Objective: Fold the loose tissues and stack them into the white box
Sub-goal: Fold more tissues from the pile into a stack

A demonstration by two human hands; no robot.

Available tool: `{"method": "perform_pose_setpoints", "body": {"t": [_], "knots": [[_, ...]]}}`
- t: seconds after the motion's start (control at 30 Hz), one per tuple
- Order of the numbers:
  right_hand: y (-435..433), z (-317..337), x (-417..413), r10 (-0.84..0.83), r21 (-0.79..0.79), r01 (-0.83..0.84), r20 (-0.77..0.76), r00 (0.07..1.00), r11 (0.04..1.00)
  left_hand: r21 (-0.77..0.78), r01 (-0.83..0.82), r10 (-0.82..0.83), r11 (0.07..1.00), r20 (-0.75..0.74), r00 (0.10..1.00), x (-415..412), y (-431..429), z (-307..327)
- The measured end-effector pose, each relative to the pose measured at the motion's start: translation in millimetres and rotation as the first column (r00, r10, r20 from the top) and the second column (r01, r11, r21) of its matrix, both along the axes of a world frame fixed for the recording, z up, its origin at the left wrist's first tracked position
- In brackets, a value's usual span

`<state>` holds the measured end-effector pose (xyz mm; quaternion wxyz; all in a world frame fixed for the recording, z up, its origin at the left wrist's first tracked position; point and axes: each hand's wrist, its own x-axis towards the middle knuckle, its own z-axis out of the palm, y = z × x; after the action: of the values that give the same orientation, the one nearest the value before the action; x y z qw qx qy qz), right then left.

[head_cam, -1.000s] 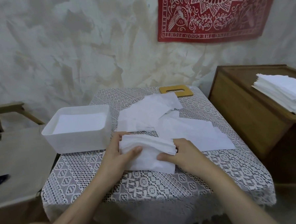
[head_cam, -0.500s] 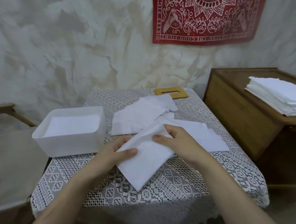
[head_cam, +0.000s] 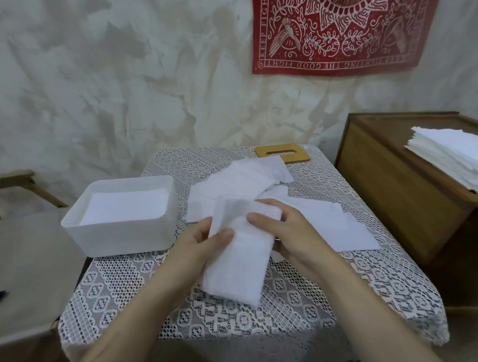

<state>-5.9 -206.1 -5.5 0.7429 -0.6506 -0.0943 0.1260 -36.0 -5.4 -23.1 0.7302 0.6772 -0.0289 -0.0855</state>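
Tissue stack pinched between both hands: left hand thumb on top, right hand fingers curled over edge.

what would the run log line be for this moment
phase: folding | left hand: grips tissue | right hand: grips tissue | white box: tissues inside | loose tissues: on tablecloth behind hands

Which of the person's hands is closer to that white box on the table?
The left hand, just right of the white box and gripping the folded tissue. The right hand holds the tissue's other side, farther away.
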Motion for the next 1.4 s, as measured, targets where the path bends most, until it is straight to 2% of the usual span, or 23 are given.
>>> {"method": "perform_pose_setpoints", "body": {"t": [0.07, 0.17, 0.23, 0.33, 0.5, 0.67, 0.8, 0.97, 1.13, 1.3, 1.4], "knots": [[6.7, -4.5, -1.9, -0.029, 0.021, 0.028, 0.035, 0.999, 0.999, -0.056, -0.104, 0.107, 0.993, 0.060, 0.992, -1.6, -8.0, 1.0], [19.2, -10.2, -4.7, -0.174, -0.102, 0.195, 0.184, 0.967, 0.975, -0.062, -0.214, 0.222, 0.975, 0.168, 0.960, -0.7, -18.8, 2.0], [24.3, -10.5, -6.4, -0.247, -0.091, 0.280, 0.273, 0.930, 0.956, -0.071, -0.254, 0.264, 0.965, 0.239, 0.934, 0.9, -23.6, 2.6], [29.9, -12.3, -10.7, -0.261, -0.096, 0.312, 0.353, 0.899, 0.945, -0.110, -0.280, 0.300, 0.954, 0.292, 0.908, 0.2, -28.6, 5.5], [41.5, -18.4, -18.6, -0.243, -0.086, 0.279, 0.296, 0.924, 0.956, -0.103, -0.307, 0.323, 0.946, 0.292, 0.900, -1.7, -39.9, 4.9], [45.1, -21.0, -12.9, -0.302, -0.022, 0.325, 0.314, 0.900, 0.945, -0.090, -0.336, 0.346, 0.938, 0.322, 0.881, 4.5, -38.5, 6.6], [43.6, -23.3, -12.6, -0.349, 0.014, 0.358, 0.257, 0.901, 0.934, -0.085, -0.355, 0.362, 0.931, 0.341, 0.868, 6.4, -38.4, -2.0], [44.8, -17.2, -14.5, -0.403, 0.116, 0.386, 0.241, 0.883, 0.915, -0.116, -0.328, 0.348, 0.937, 0.277, 0.896, 5.4, -44.7, -6.6], [50.9, -25.4, -17.7, -0.368, 0.061, 0.365, 0.257, 0.894, 0.929, -0.073, -0.337, 0.342, 0.939, 0.316, 0.885, 4.4, -43.8, -6.1], [48.3, -20.2, -20.0, -0.343, 0.117, 0.324, 0.240, 0.908, 0.939, -0.078, -0.334, 0.342, 0.939, 0.277, 0.898, 6.0, -40.7, -1.4], [51.0, -23.5, -19.7, -0.321, 0.100, 0.306, 0.224, 0.920, 0.947, -0.045, -0.311, 0.312, 0.949, 0.274, 0.910, 1.8, -45.5, -0.2]]}}
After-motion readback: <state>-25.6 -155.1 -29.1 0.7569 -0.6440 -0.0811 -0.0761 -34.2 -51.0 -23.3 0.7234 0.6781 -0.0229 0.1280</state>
